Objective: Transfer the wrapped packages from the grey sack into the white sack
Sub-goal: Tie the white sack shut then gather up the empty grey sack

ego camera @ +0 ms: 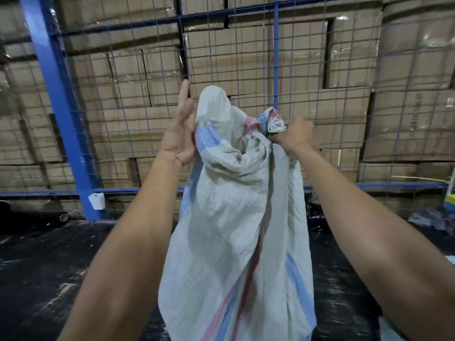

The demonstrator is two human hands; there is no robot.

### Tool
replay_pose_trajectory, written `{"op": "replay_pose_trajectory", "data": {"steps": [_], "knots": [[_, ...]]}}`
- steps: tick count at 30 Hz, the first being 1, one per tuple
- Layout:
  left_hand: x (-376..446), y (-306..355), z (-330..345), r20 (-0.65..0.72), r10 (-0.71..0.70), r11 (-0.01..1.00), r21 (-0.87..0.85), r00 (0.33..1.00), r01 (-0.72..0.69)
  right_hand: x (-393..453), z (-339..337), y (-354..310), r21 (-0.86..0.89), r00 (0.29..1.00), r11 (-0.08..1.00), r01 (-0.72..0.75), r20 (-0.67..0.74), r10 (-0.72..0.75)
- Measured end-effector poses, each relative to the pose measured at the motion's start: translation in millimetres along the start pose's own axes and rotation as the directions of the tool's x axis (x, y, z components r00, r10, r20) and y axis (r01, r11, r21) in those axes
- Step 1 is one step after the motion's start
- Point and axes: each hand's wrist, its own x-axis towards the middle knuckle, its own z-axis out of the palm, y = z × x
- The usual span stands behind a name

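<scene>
A white woven sack with blue and red stripes hangs in front of me, held up at chest height. My right hand grips a bunched corner of its top edge. My left hand is at the other side of the top, fingers mostly straight and pointing up, thumb side against the cloth. The sack's upper edge stands up in a peak between my hands. No grey sack and no wrapped packages are in view. What the sack holds is hidden.
A blue steel frame with wire mesh stands just beyond the sack, with stacked cardboard boxes behind it. Black plastic sheeting covers the floor. A roll of tape lies by the frame's foot.
</scene>
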Motion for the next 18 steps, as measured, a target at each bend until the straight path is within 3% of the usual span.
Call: {"op": "replay_pose_trajectory", "data": {"steps": [1, 2, 3, 4, 5, 6, 7, 8, 9, 11, 14, 16, 18], "knots": [[-7.8, -8.1, 0.4, 0.180, -0.029, 0.999, 0.037, 0.983, 0.023, 1.7, -1.0, -2.8, -0.073, 1.000, 0.997, 0.018, -0.025, -0.020], [-13.4, -15.2, 2.3, 0.312, -0.125, 0.980, 0.189, 0.942, 0.068, -0.2, -4.0, -6.2, -0.124, 0.998, 0.992, 0.025, -0.047, -0.031], [-13.8, -22.3, 1.2, 0.344, -0.212, 0.905, 0.423, 0.915, 0.051, -1.5, -5.0, -8.7, -0.165, 0.997, 0.986, 0.034, -0.058, -0.044], [-14.3, -29.7, 6.6, 0.344, -0.261, 0.753, 0.657, 0.902, -0.033, -4.3, -5.1, -10.8, -0.137, 0.997, 0.989, 0.051, -0.055, -0.059], [-11.2, -37.1, 11.2, 0.313, -0.241, 0.514, 0.844, 0.918, -0.153, -6.0, -2.6, -14.3, -0.019, 0.998, 0.998, 0.061, -0.011, -0.061], [-5.8, -41.3, 17.4, 0.303, -0.154, 0.301, 0.921, 0.940, -0.248, -8.4, 0.5, -17.4, 0.223, 0.997, 0.974, 0.029, 0.058, -0.043], [0.8, -43.4, 19.8, 0.290, 0.027, 0.160, 0.944, 0.957, -0.290, -9.6, 3.3, -19.4, 0.488, 0.989, 0.871, -0.057, 0.144, -0.016], [7.5, -42.2, 18.7, 0.236, 0.242, 0.106, 0.958, 0.941, -0.267, -8.4, 6.2, -18.7, 0.674, 0.974, 0.722, -0.155, 0.227, -0.003], [15.5, -37.1, 15.4, 0.160, 0.439, 0.097, 0.970, 0.884, -0.224, -5.4, 6.9, -16.0, 0.788, 0.955, 0.573, -0.225, 0.294, -0.030], [28.0, -16.1, 19.7, 0.015, 0.636, 0.132, 0.983, 0.772, -0.128, -3.7, -3.3, -16.1, 0.903, 0.938, 0.306, -0.302, 0.339, -0.075], [52.1, 17.0, 40.2, -0.102, 0.651, 0.281, 0.953, 0.752, -0.113, 9.6, -14.7, -19.3, 0.941, 0.919, 0.021, -0.339, 0.336, -0.205], [64.7, 23.1, 64.6, -0.151, 0.589, 0.465, 0.867, 0.794, -0.181, 15.0, -13.3, -30.5, 0.938, 0.906, -0.057, -0.342, 0.313, -0.283], [79.2, 14.8, 87.4, -0.208, 0.482, 0.643, 0.744, 0.851, -0.183, 10.1, -9.4, -43.4, 0.936, 0.882, 0.034, -0.350, 0.341, -0.325]]}}
